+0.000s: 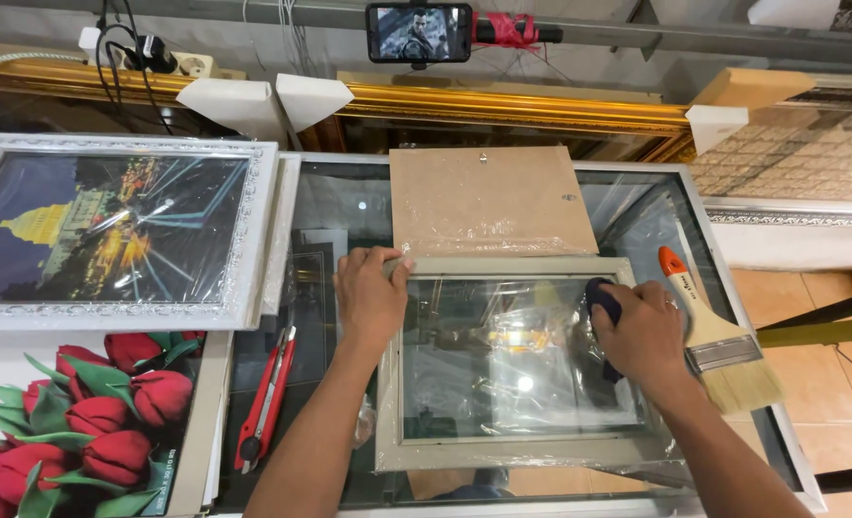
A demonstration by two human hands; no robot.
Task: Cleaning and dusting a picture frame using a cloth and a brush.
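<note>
A pale grey picture frame (502, 456) with a glass pane lies on a glass-topped table (656, 206), over crinkled clear plastic wrap. My left hand (370, 297) presses on the frame's upper left corner, fingers curled over its edge. My right hand (644, 336) rests on the right part of the glass, gripping a dark blue cloth (602, 299) against the pane. A brown backing board (488, 197) wrapped in plastic lies just beyond the frame.
A wide paintbrush (723, 350) with an orange handle lies right of my right hand. A red utility knife (268, 398) lies left of the frame. A white framed night-scene picture (109, 230) and a red tulip print (81, 422) sit at left. A phone (419, 32) hangs above.
</note>
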